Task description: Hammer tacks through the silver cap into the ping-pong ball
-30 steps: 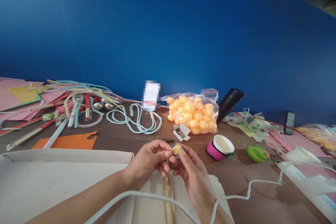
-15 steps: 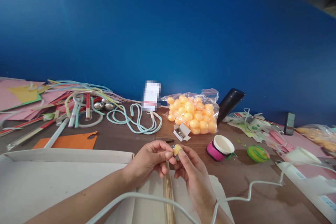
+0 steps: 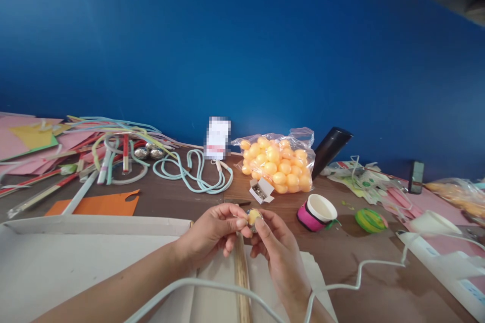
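Between the fingertips of my right hand (image 3: 278,247) is a small round piece (image 3: 253,216), yellow on its face and silvery at the rim. My left hand (image 3: 212,234) meets it from the other side, thumb and forefinger pinched at its edge on something too small to make out. Both hands hover over pale cardboard (image 3: 214,290). A light wooden stick (image 3: 241,272) runs below them toward me. Just beyond my fingers stands a small open white box (image 3: 261,191) with tiny metallic bits inside.
A clear bag of orange balls (image 3: 278,164) lies against the blue wall, beside a black cylinder (image 3: 331,149). To the right are a pink-and-white roll (image 3: 317,213) and green tape (image 3: 370,220). Blue cord (image 3: 189,176) and an orange sheet (image 3: 98,205) lie left. A white cable (image 3: 341,286) crosses in front.
The yellow-faced piece has turned slightly in my fingers. Both hands stay in nearly the same place, and the view has shifted a little.
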Demonstrator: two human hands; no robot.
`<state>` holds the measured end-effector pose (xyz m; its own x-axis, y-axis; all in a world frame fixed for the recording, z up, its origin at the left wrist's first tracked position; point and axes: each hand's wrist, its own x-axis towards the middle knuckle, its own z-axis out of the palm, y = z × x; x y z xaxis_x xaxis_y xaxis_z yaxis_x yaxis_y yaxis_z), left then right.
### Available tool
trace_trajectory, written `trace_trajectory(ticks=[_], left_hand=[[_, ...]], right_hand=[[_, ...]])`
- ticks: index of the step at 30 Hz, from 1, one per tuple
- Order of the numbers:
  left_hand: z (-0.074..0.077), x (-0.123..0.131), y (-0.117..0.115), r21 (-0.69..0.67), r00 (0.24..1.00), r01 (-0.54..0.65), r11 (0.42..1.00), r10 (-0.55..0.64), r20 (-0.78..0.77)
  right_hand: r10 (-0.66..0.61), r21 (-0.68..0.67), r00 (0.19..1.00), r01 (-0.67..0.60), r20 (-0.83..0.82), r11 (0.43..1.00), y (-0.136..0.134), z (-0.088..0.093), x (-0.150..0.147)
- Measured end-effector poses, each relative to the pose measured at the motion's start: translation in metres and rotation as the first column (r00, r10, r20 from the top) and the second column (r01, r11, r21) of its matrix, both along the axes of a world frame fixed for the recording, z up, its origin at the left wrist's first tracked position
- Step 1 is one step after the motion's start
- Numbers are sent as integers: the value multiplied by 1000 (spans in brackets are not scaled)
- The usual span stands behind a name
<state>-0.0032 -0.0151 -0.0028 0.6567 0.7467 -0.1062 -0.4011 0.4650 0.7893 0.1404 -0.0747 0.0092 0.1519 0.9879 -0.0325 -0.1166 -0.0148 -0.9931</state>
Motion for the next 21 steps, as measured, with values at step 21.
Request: trace_trajectory(ticks=[21], left_hand=[[2, 1, -3, 3, 999, -1, 1000, 1, 36]], right_hand=[[1, 24, 1000, -1, 15, 1000, -1, 0, 1]])
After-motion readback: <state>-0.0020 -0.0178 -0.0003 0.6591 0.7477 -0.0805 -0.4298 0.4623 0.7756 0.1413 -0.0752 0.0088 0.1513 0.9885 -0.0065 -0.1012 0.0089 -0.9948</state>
